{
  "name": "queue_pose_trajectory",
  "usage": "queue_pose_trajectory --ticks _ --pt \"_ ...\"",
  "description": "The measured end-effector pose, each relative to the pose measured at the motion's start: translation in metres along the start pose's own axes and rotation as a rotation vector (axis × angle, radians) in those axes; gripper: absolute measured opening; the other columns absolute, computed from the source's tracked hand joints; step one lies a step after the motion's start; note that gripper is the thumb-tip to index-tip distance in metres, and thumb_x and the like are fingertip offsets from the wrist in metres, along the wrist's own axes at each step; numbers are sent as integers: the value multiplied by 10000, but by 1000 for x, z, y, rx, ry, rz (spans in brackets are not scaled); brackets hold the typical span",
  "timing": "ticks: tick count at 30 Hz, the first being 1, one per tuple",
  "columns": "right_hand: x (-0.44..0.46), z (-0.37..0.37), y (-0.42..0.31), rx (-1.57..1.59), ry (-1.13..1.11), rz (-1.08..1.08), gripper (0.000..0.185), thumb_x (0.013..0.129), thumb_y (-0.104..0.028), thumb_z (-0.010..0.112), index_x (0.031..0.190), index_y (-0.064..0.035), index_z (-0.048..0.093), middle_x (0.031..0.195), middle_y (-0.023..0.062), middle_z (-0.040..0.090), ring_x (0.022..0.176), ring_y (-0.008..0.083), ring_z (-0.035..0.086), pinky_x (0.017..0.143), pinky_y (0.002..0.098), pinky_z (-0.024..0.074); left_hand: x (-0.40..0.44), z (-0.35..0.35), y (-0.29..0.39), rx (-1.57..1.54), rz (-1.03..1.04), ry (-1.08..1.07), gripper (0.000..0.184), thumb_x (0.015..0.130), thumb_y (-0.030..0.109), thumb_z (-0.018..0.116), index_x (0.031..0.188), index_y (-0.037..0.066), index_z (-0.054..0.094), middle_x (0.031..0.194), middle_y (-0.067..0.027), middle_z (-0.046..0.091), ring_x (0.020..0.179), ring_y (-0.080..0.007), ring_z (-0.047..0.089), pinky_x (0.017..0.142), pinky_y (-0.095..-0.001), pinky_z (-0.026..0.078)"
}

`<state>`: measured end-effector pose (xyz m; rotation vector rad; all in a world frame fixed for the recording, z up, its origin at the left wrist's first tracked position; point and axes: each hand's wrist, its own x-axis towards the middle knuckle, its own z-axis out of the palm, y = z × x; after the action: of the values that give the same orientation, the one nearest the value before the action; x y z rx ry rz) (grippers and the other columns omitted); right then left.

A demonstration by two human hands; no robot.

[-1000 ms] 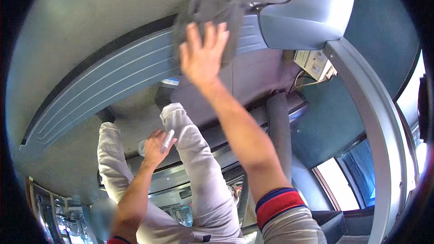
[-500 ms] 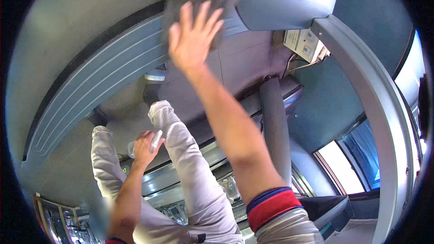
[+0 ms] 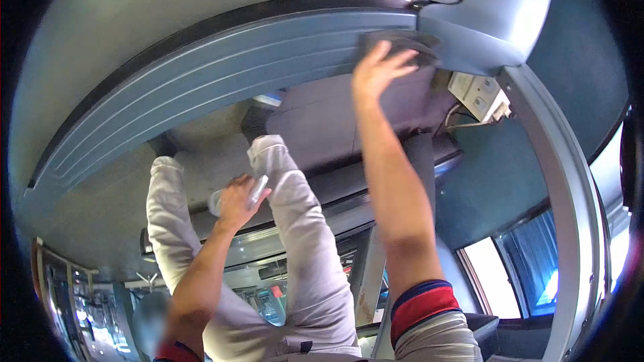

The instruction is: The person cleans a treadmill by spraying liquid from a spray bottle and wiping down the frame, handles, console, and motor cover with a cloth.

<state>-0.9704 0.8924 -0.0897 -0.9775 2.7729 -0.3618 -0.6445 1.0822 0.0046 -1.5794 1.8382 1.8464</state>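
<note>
My right hand [image 3: 379, 74] presses a dark grey cloth [image 3: 409, 48] against the right end of a ribbed blue-grey panel [image 3: 268, 47]. Its fingers are spread over the cloth, which is slightly blurred. Lower down, near my knees, my left hand [image 3: 240, 201] is wrapped round a clear bottle [image 3: 257, 192] with a whitish part showing beside the thumb. The rest of the bottle is partly hidden by the fingers.
A metal post [image 3: 563, 161] curves down the right side. Beside it hangs a white box [image 3: 477, 97] with cables. A dark padded bar [image 3: 420, 161] stands behind my right forearm. Windows [image 3: 493, 275] show at the lower right.
My right hand and the cloth have moved right along the panel and down from its upper edge. My left hand keeps its hold on the bottle. The camera view has shifted.
</note>
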Motion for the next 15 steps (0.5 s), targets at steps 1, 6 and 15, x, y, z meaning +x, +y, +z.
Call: queue_pose_trajectory --ticks 1,6,15 --pt "20 -5 1 85 28 154 899 1021 -528 428 1568 51 10 1526 482 -7 1417 614 192 1166 560 278 0 -1 1 -11 -14 20 376 863 403 736 898 37 656 882 -140 643 828 -355 653 711 -460 523" --pt "74 4 19 185 295 611 847 1018 -535 364 1576 6 26 1353 411 484 1235 523 523 1059 571 417 -2 -9 0 -28 25 29 392 866 435 732 956 58 673 918 -139 667 844 -354 668 721 -449 534" --pt "-106 65 -66 301 197 659 640 1063 -434 348 1353 137 334 1054 438 594 1011 575 601 881 614 494 -24 -45 -24 102 248 -90 336 850 377 758 963 70 678 936 -103 643 856 -320 649 740 -429 539"
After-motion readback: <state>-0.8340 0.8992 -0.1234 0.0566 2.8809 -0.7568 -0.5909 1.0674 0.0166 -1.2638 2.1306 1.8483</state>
